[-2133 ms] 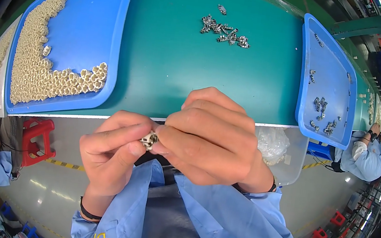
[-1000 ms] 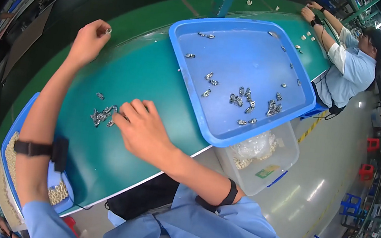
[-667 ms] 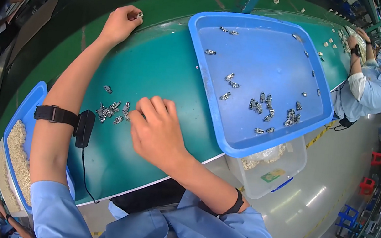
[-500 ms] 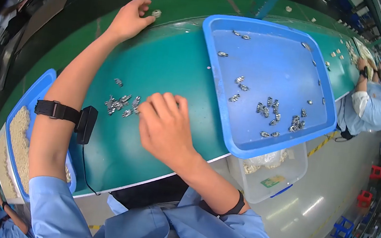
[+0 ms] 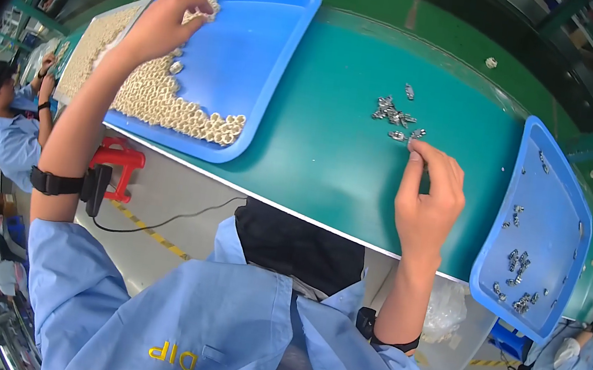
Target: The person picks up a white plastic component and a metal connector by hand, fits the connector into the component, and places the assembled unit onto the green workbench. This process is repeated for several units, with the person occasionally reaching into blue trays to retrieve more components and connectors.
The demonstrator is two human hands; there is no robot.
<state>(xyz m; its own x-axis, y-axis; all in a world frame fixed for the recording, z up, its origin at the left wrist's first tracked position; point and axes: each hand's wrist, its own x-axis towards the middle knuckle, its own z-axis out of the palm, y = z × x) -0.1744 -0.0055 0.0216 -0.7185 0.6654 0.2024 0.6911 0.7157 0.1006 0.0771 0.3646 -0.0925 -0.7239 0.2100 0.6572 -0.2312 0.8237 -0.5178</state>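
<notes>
My left hand (image 5: 163, 18) is stretched out over the far end of the left blue tray (image 5: 256, 37), its fingers curled together into the heap of pale little rings (image 5: 151, 95); whether a ring is already pinched between them I cannot tell, as the fingertips are buried in the pile. My right hand (image 5: 426, 195) rests on the green bench (image 5: 316, 150), forefinger and thumb drawn together at the near edge of the small cluster of metal clips (image 5: 394, 114), seemingly nipping one clip just ahead of the fingertips. The right blue tray (image 5: 536, 239), off beyond that hand's outer side, holds a scatter of metal pieces (image 5: 519, 259). To do this well, I judge the right grip should lift one clip only, pulling it clear of its neighbours so none drag along, while the left takes a single ring from the loose edge of the heap, not from deep inside. A wrist strap (image 5: 61, 182) with a trailing cord sits on my left forearm; I would keep that cord off the tray rim.
</notes>
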